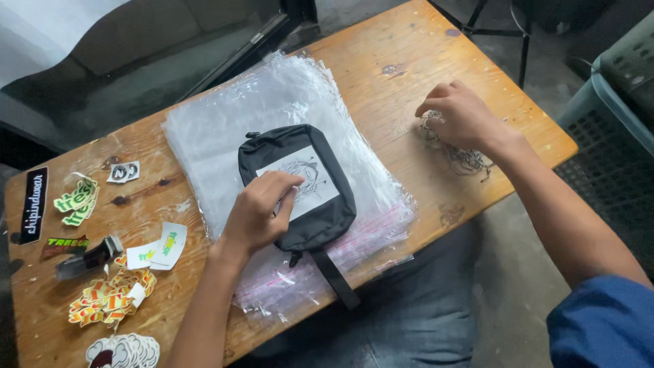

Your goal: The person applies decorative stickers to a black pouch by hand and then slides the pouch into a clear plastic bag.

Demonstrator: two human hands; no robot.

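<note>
Near edge: the wooden table [409,75] ends just above my lap; the pouch's black strap [335,276] runs down toward that edge, and the bag stack overhangs it slightly.
Left hand: my left hand [257,212] lies on the black zip pouch [300,187], fingers bent, fingertips pressing the white drawn panel [303,180] on its face. It presses rather than grips.
Pouch: lies flat on the stack of clear plastic bags [272,102], about mid-table, tilted slightly.
Left side: stickers [112,300] are scattered from the near-left corner up along the left edge, with a small dark clip-like thing [88,255] among them; little bare wood there.
Right hand: my right hand [460,116] is curled over a tangle of thin looped cords [463,158], fingertips pinched into the near end; what is pinched I cannot tell exactly.
Right edge: bare wood beyond the cords, then the table's corner; a grey-blue crate [599,88] stands just off it.
Far end: open wood beyond the bags.
</note>
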